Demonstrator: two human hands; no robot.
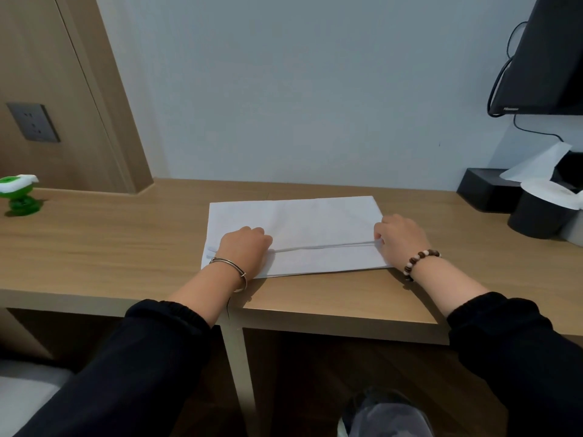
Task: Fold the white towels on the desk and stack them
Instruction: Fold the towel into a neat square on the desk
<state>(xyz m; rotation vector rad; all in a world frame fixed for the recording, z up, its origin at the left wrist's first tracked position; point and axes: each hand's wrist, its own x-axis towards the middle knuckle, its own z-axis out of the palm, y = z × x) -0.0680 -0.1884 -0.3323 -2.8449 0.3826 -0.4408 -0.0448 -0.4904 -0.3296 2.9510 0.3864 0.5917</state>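
A white towel (pixel 303 222) lies flat on the wooden desk (pixel 110 247), roughly in the middle. A folded edge runs across it from left to right between my hands. My left hand (pixel 244 249) has its fingers curled and grips that edge at the towel's left side. At the right end of the same edge, my right hand (pixel 400 236) pinches the cloth with curled fingers. The near strip of the towel lies flat in front of the fold. Only this one towel is in view.
A green toy (pixel 19 195) stands at the desk's far left. Black containers with a paper roll (pixel 536 206) and a black tissue box (pixel 485 187) crowd the right end. A monitor (pixel 549 58) hangs above them. The wall runs behind the desk.
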